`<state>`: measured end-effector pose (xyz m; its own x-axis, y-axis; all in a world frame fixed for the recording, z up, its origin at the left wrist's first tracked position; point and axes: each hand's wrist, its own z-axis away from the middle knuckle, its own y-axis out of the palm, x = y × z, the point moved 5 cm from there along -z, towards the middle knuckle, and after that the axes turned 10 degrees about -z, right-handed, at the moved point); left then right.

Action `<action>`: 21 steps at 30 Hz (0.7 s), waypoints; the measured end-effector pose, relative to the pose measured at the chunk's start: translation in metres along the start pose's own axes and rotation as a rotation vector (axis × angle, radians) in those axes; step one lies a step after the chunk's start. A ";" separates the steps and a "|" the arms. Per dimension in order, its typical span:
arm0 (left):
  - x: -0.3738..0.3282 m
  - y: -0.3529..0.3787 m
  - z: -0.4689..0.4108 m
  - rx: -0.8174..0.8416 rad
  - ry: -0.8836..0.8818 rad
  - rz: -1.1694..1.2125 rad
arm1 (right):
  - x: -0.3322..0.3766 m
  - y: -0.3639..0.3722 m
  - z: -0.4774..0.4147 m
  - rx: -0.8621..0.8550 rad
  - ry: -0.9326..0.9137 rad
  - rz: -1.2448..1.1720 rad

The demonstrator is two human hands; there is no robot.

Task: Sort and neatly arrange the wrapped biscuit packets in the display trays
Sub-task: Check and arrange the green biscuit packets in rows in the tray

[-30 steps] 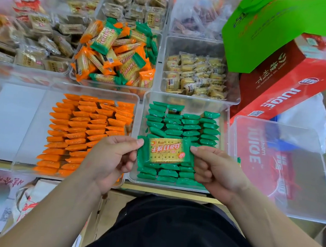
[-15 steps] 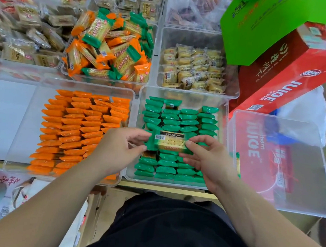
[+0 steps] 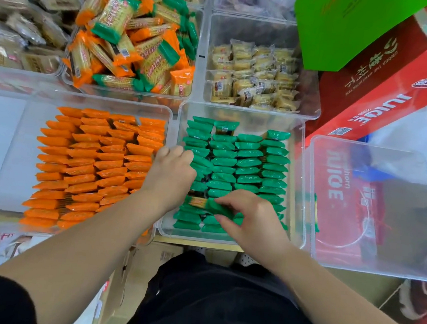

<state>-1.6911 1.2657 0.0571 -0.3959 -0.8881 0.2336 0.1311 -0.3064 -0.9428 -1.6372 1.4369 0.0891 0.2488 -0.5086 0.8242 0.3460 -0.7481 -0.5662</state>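
Observation:
A clear tray point(image 3: 297, 195) in front of me holds rows of green biscuit packets point(image 3: 248, 162) standing on edge. My right hand point(image 3: 251, 219) pinches one green biscuit packet point(image 3: 203, 203) that lies tilted across the near rows. My left hand point(image 3: 171, 169) is over the tray's left column with its fingers curled down against the packets; I see nothing held in it. To the left, another clear tray point(image 3: 14, 149) holds rows of orange packets point(image 3: 98, 162). Behind them a tray of mixed orange and green packets point(image 3: 132, 41) lies unsorted.
An empty clear tray point(image 3: 383, 215) stands at the right, over a red juice box point(image 3: 394, 84) with a green box point(image 3: 348, 26) on top. A tray of pale yellow biscuits point(image 3: 256, 72) sits at the back. Brown packets point(image 3: 20, 28) fill the back left.
The green packet, held up flat by both hands, has gone down into the green tray. My left hand let go and moved up the left column; my right hand still pinches it.

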 end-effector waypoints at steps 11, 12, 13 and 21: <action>0.015 -0.009 -0.002 -0.098 -0.044 0.082 | 0.002 0.047 -0.020 0.164 -0.156 0.347; 0.020 -0.016 0.003 -0.123 -0.091 0.144 | -0.002 0.053 -0.020 0.186 -0.152 0.381; 0.026 -0.022 0.010 -0.148 -0.141 0.212 | -0.006 0.057 -0.021 0.209 -0.147 0.409; 0.076 -0.034 0.089 -0.276 -0.444 0.584 | -0.021 0.079 -0.026 0.321 -0.140 0.568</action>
<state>-1.6449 1.1779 0.1280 0.0761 -0.9507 -0.3005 -0.0478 0.2975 -0.9535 -1.6390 1.3772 0.0268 0.5799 -0.7097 0.4000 0.3734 -0.2049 -0.9048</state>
